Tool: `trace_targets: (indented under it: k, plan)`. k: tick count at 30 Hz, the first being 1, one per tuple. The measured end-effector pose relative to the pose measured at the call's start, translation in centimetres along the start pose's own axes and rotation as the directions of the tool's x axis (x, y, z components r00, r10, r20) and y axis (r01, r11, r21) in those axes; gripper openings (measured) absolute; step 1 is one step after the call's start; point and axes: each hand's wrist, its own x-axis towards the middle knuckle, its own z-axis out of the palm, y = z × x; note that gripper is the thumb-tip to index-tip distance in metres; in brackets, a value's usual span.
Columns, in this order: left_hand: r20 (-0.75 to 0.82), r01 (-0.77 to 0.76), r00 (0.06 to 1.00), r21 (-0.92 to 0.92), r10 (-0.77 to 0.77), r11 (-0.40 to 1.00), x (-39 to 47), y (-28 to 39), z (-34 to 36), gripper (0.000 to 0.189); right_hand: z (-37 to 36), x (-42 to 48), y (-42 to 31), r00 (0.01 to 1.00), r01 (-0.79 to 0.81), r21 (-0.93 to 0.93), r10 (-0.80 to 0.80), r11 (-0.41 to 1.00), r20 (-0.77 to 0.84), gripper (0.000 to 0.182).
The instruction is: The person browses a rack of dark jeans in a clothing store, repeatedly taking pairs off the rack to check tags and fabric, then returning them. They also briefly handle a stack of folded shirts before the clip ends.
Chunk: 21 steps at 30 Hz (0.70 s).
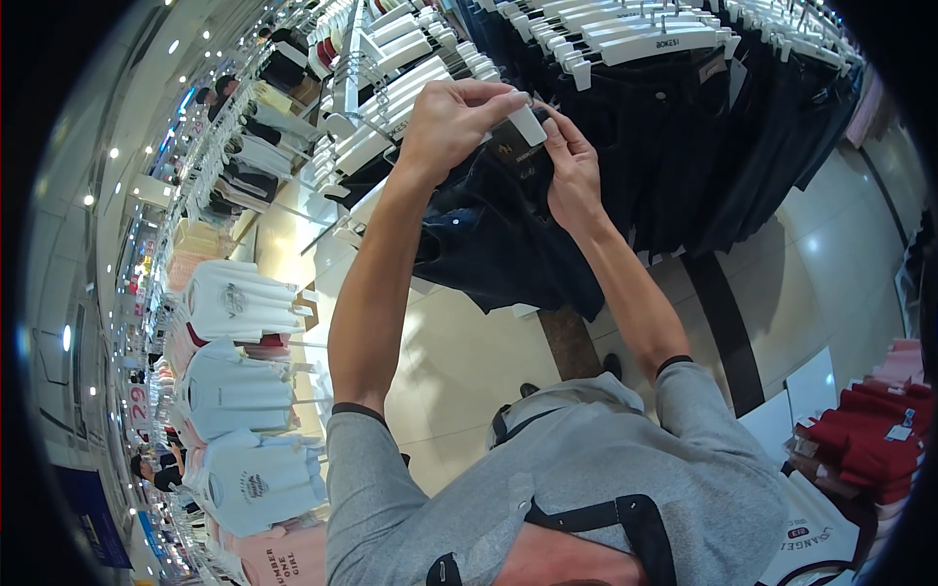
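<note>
My left hand (pixel 456 124) is raised in front of me, its thumb and fingers pinched on the top of a white plastic hanger clip (pixel 529 126). Opposite it, my right hand (pixel 575 172) grips the waistband edge of a pair of dark blue denim jeans (pixel 506 231) close to the clip's lower end. A dark printed tag (pixel 513 150) lies on the waistband between both hands. The jeans hang down below my hands, partly folded over. How firmly the clip sits on the waistband cannot be seen.
Dark jeans (pixel 659 146) hang on white hangers (pixel 659 45) at the right of the rack. More white hangers (pixel 410 95) crowd a metal rail at left. T-shirts (pixel 234 392) hang farther left. Folded red garments (pixel 872 432) lie at lower right. Several people stand far left.
</note>
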Motion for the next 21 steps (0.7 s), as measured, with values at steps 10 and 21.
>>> trace_targets:
  k: [10, 21]
  plan:
    - [0.171, -0.104, 0.983, 0.193, 0.071, 0.976, 0.6, -1.3, -0.6, 0.035, -1.7, 0.3, -0.4, 0.987, -0.083, 0.042, 0.076, 0.996, 0.140, 0.051]
    - [-0.650, -0.128, 0.477, 0.615, 0.592, 0.778, -13.4, -6.3, -0.6, 0.039, -2.6, 2.4, 0.3, 0.943, 0.046, -0.495, 0.126, 0.868, 0.307, 0.027]
